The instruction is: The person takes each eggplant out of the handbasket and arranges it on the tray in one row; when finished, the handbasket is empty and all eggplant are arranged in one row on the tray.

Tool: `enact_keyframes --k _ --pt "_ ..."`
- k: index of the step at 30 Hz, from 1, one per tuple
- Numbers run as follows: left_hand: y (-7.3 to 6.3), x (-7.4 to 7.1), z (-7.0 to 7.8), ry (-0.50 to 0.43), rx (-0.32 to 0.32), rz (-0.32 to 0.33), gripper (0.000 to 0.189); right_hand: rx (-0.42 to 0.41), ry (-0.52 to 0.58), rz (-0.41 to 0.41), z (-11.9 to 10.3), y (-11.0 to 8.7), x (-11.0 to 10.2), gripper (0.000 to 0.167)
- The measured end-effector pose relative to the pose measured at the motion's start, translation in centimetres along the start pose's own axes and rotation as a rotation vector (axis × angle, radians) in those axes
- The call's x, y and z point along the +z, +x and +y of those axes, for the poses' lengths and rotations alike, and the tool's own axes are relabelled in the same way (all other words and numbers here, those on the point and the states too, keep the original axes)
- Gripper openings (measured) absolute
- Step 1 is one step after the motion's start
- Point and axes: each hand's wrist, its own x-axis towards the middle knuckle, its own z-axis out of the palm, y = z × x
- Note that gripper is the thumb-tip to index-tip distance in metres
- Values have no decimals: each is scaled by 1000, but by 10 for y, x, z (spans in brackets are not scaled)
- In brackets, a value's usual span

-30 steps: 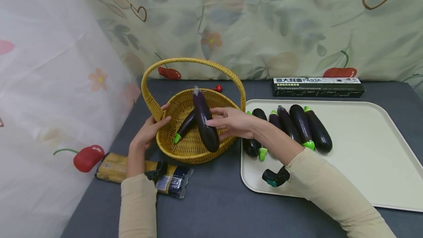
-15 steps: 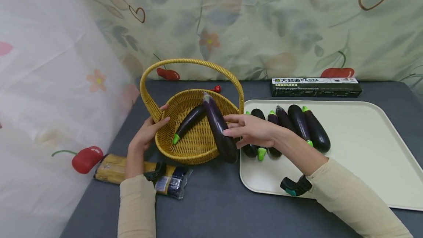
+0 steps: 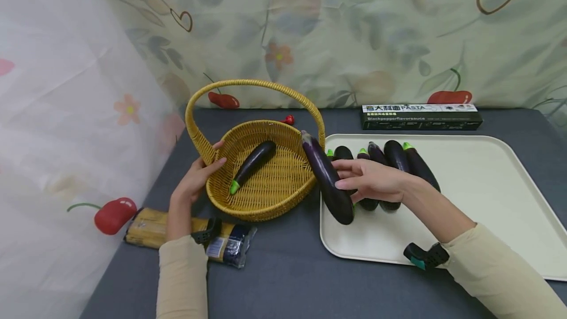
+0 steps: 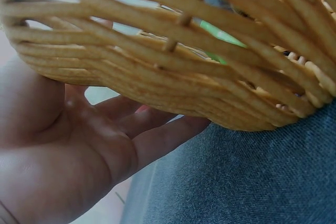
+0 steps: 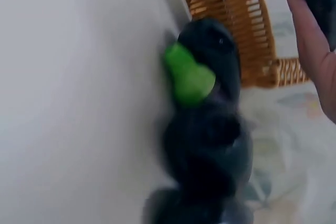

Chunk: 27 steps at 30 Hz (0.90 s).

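Note:
My right hand point(image 3: 369, 179) pinches a dark purple eggplant point(image 3: 328, 183) between thumb and fingers. This eggplant hangs tilted above the left edge of the white tray point(image 3: 487, 210), just beside the basket. The yellow wicker basket point(image 3: 261, 213) has a tall arched handle. At its left side, my left hand point(image 3: 195, 181) grips the rim, thumb on top; in the left wrist view its fingers lie along the woven outside point(image 4: 157, 77). One eggplant with a green stem end point(image 3: 253, 165) lies inside the basket. Several more eggplants point(image 3: 395, 155) lie in a row on the tray, partly hidden by my right hand.
Behind the tray stands a dark pasta box point(image 3: 421, 118). A plastic packet of dry spaghetti point(image 3: 146, 228) lies under my left forearm. A small red object point(image 3: 289, 119) sits behind the basket. Patterned cloth point(image 3: 288, 28) hangs at the back and left.
My right hand has carried the eggplant from above the basket rightward to over the tray's edge. The left hand has stayed on the basket rim.

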Motion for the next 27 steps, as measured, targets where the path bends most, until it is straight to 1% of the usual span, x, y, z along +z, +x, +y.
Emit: enact_keyframes --k 7,14,18,22,25,27 --pt "0 0 0 8 10 2 68 1 -17 -89 12 -26 -12 58" --pt "-2 -1 -2 13 12 15 67 9 -27 -96 21 -50 -22 60" --pt "-1 0 -2 16 11 17 67 1 -45 -53 26 -65 -31 60" --pt "-1 1 -1 22 13 18 67 -23 -58 15 30 -83 -44 59" --pt "0 1 0 21 13 14 67 -41 -47 55 33 -96 -54 52" --pt "0 1 0 19 13 11 67 -54 -30 68 35 -105 -61 47"
